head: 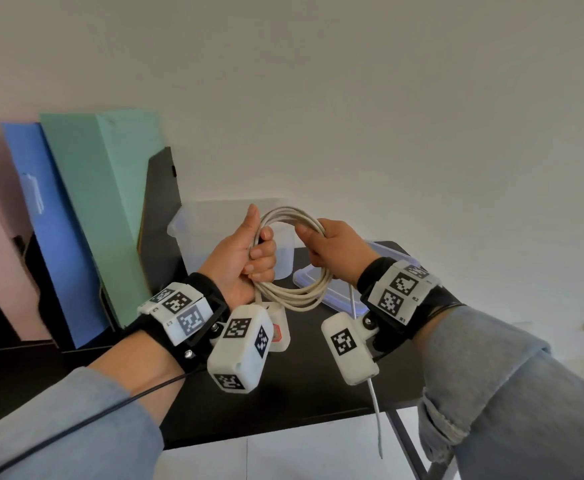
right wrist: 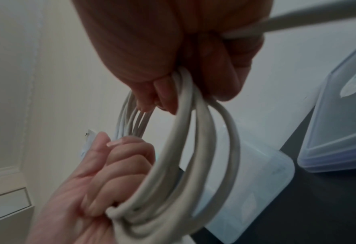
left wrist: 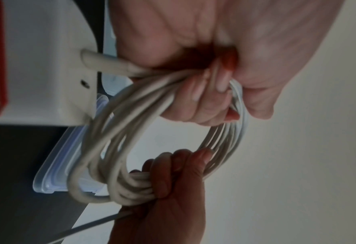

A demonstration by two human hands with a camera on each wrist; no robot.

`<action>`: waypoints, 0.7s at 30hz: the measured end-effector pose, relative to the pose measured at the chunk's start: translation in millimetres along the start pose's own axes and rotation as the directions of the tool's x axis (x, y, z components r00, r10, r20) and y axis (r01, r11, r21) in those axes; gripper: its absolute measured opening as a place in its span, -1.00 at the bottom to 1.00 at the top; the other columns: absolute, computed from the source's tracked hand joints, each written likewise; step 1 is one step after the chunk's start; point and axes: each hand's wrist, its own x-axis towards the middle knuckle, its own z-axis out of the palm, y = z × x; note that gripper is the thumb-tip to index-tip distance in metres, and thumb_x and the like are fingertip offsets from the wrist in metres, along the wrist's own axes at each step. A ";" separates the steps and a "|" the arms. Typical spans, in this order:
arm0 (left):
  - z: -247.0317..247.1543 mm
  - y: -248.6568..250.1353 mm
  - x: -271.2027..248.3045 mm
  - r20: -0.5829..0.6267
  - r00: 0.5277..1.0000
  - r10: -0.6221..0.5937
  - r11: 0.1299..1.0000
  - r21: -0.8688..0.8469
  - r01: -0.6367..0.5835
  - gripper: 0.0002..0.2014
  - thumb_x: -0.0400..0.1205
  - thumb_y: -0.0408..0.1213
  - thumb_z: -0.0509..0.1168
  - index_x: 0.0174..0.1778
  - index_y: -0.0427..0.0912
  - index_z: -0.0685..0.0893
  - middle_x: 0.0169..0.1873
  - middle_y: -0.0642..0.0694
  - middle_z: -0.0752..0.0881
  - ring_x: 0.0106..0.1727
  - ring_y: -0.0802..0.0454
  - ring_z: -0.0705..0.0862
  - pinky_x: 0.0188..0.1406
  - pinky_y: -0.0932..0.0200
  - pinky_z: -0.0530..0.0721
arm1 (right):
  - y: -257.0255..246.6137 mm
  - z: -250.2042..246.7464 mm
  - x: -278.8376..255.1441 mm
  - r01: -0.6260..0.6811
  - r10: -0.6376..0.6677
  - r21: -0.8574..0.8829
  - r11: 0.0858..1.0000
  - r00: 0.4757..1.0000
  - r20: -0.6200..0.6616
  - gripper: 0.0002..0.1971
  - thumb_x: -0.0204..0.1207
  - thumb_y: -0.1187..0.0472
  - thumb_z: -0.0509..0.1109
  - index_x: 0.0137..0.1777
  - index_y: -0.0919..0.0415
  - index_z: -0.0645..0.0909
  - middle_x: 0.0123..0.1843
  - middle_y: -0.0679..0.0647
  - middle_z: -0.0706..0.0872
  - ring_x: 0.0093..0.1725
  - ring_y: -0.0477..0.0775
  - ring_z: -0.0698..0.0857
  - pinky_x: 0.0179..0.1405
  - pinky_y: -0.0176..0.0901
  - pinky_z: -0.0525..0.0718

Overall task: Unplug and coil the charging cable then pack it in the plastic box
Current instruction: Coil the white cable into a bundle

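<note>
Item one, at nine o'clock on the black table: pink, blue and green folders stood upright against a black bookend. Item two, centre: the left hand, fingers curled tight around one side of the coiled white charging cable, thumb raised. The coil was held in the air between both hands, in front of the clear plastic box, which stood open at twelve o'clock. Below the coil, a white power strip lay on the table. Item three, at three o'clock: the right hand, fingers clamped on the coil's other side; a loose cable tail hung below it. Behind lay the box lid, flat.
</note>
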 end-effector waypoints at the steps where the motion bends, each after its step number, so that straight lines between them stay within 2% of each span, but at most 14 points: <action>1: -4.4 0.7 -2.4 0.006 1.000 -0.004 1.000 -0.011 0.004 -0.54 0.62 0.20 0.01 -0.39 -0.10 0.42 -0.72 0.09 0.32 -0.77 0.24 0.23 -0.72 0.41 0.16 | -1.1 4.1 1.5 0.001 -0.001 0.005 1.000 1.000 0.004 -0.62 0.66 0.05 0.19 -0.39 0.14 0.31 -0.55 -0.01 0.40 -0.64 -0.14 0.36 -0.59 -0.39 0.36; 4: -15.5 3.9 -9.3 0.008 1.000 -0.010 0.999 -0.032 0.010 -0.53 0.61 0.22 0.02 -0.40 -0.10 0.42 -0.71 0.06 0.34 -0.71 0.20 0.31 -0.65 0.38 0.31 | -6.9 15.3 7.8 -0.002 0.002 0.044 0.999 1.000 -0.001 -0.61 0.65 0.04 0.20 -0.41 0.14 0.30 -0.64 -0.09 0.41 -0.59 -0.08 0.32 -0.53 -0.29 0.34; 6: -20.1 7.5 -12.7 -0.030 1.000 0.011 1.000 -0.022 -0.011 -0.52 0.62 0.22 0.02 -0.43 -0.09 0.40 -0.71 0.06 0.34 -0.68 0.17 0.34 -0.60 0.34 0.41 | -12.7 21.2 13.2 0.004 -0.004 0.060 0.998 1.000 -0.002 -0.61 0.65 0.03 0.20 -0.41 0.13 0.30 -0.69 -0.13 0.39 -0.67 -0.15 0.31 -0.56 -0.32 0.32; 8: -22.3 13.2 -16.2 -0.050 0.998 0.034 0.999 -0.027 -0.035 -0.52 0.63 0.23 0.00 -0.44 -0.07 0.37 -0.72 0.07 0.32 -0.68 0.17 0.35 -0.60 0.33 0.44 | -18.6 26.6 17.4 0.014 -0.015 0.065 0.998 1.000 0.005 -0.61 0.65 0.03 0.20 -0.40 0.13 0.31 -0.65 -0.11 0.38 -0.72 -0.21 0.28 -0.60 -0.35 0.30; 13: -23.3 23.7 -22.4 -0.039 0.999 0.034 0.996 -0.081 -0.037 -0.44 0.57 0.34 -0.07 -0.51 -0.05 0.37 -0.78 0.09 0.25 -0.81 0.23 0.20 -0.79 0.39 0.20 | -26.2 33.8 18.5 0.029 -0.029 0.079 0.996 1.000 -0.001 -0.62 0.65 0.04 0.21 -0.39 0.13 0.28 -0.59 -0.06 0.33 -0.69 -0.18 0.24 -0.65 -0.39 0.26; 16: -21.7 23.4 -22.9 -0.089 0.995 0.045 0.996 -0.066 -0.051 -0.43 0.62 0.24 0.02 -0.62 -0.04 0.38 -0.80 0.09 0.21 -0.84 0.22 0.15 -0.79 0.38 0.12 | -29.8 31.6 15.2 0.040 -0.041 0.020 0.999 0.999 0.031 -0.62 0.64 0.02 0.21 -0.38 0.13 0.29 -0.55 -0.01 0.36 -0.68 -0.17 0.27 -0.67 -0.40 0.28; 19: -17.2 24.1 -21.9 -0.142 0.988 0.062 0.998 -0.010 -0.064 -0.48 0.64 0.18 0.05 -0.58 -0.03 0.31 -0.79 0.09 0.19 -0.84 0.21 0.13 -0.80 0.38 0.10 | -29.8 20.6 9.7 -0.017 0.016 0.010 1.000 0.994 0.110 -0.70 0.61 0.00 0.27 -0.28 0.14 0.44 -0.50 0.04 0.58 -0.63 -0.10 0.35 -0.69 -0.33 0.32; 21: -17.9 28.0 -20.3 -0.165 0.983 0.085 0.996 -0.007 -0.087 -0.49 0.65 0.18 0.05 -0.56 -0.03 0.29 -0.79 0.09 0.19 -0.84 0.21 0.13 -0.80 0.39 0.10 | -27.1 11.0 6.6 -0.066 0.058 0.053 0.996 0.987 0.148 -0.75 0.58 -0.01 0.32 -0.19 0.16 0.48 -0.38 0.05 0.71 -0.63 -0.09 0.33 -0.70 -0.34 0.30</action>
